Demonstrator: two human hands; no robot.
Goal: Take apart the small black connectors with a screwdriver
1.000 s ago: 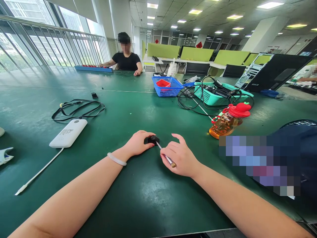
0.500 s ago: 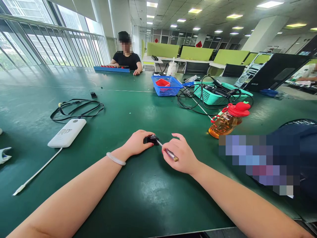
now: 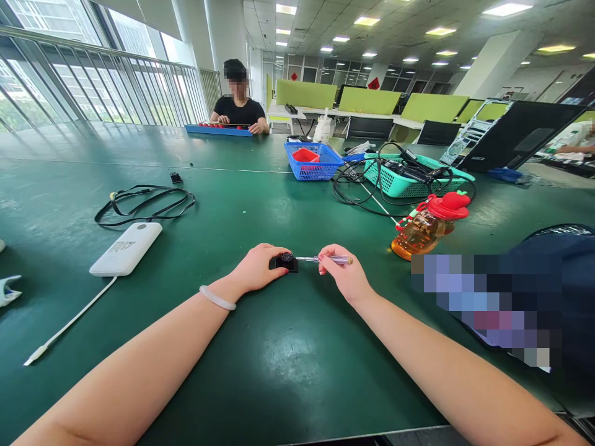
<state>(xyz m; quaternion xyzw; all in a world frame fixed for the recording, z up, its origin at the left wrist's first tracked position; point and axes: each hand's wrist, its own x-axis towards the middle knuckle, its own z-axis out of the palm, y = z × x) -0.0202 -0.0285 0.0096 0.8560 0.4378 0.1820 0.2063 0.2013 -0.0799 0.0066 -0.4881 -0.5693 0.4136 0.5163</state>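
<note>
While the green counter (image 3: 288,371) stretches to its far edge, the work sits inward from the near edge, roughly midway between the sides. Turquoise basket (image 3: 395,185) lies toward the far right corner, well apart. Left hand (image 3: 255,266): thumb and fingers narrow, gripping a small black part (image 3: 288,265) low at the counter. Right hand (image 3: 346,275): fingers pinched on the clear handle of a screwdriver (image 3: 332,259), held nearly level, tip at the part's right side; true contact too fine to confirm. Progress, my judgement: under way, unfinished. Done: part steadied, tool lined up. Left: some tool work, since the tip is at the part; how much, cannot tell. Anything loosened or fastened: too small to see.
</note>
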